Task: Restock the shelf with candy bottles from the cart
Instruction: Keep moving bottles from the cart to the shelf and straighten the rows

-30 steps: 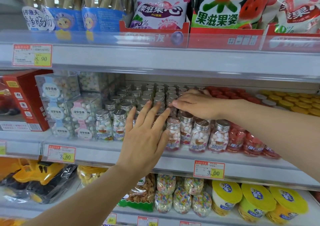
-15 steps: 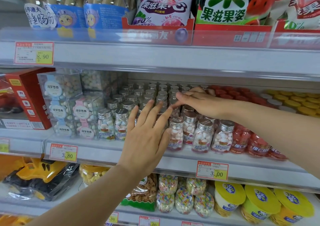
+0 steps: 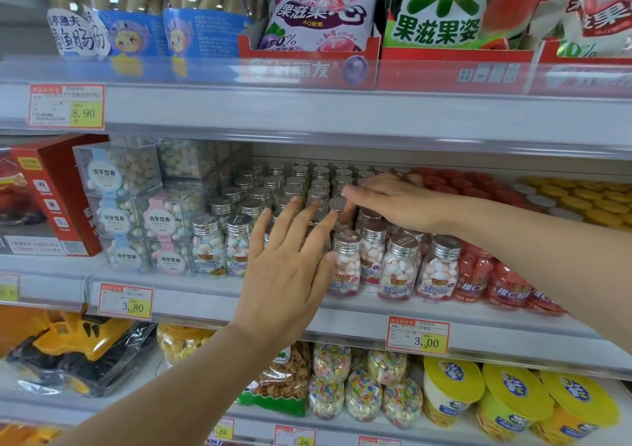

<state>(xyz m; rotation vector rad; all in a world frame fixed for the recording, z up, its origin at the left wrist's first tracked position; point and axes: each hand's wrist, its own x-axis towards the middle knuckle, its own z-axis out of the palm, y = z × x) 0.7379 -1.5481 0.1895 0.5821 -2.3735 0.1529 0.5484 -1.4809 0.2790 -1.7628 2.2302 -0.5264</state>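
— Where are the candy bottles (image 3: 398, 267)?
— Middle shelf (image 3: 359, 315), centre. Left hand (image 3: 290, 274), grip spread, touches the front row; right hand (image 3: 390, 202), at its 1 o'clock, fingers straight, lies on caps.

The right hand (image 3: 393, 202) has been flattened and moved farther back over the candy bottles (image 3: 396, 267). More silver caps (image 3: 374, 225) are uncovered near it.

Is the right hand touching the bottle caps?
Touching. The head view shows the right hand lying flat on the silver caps, with no gap under its fingers.
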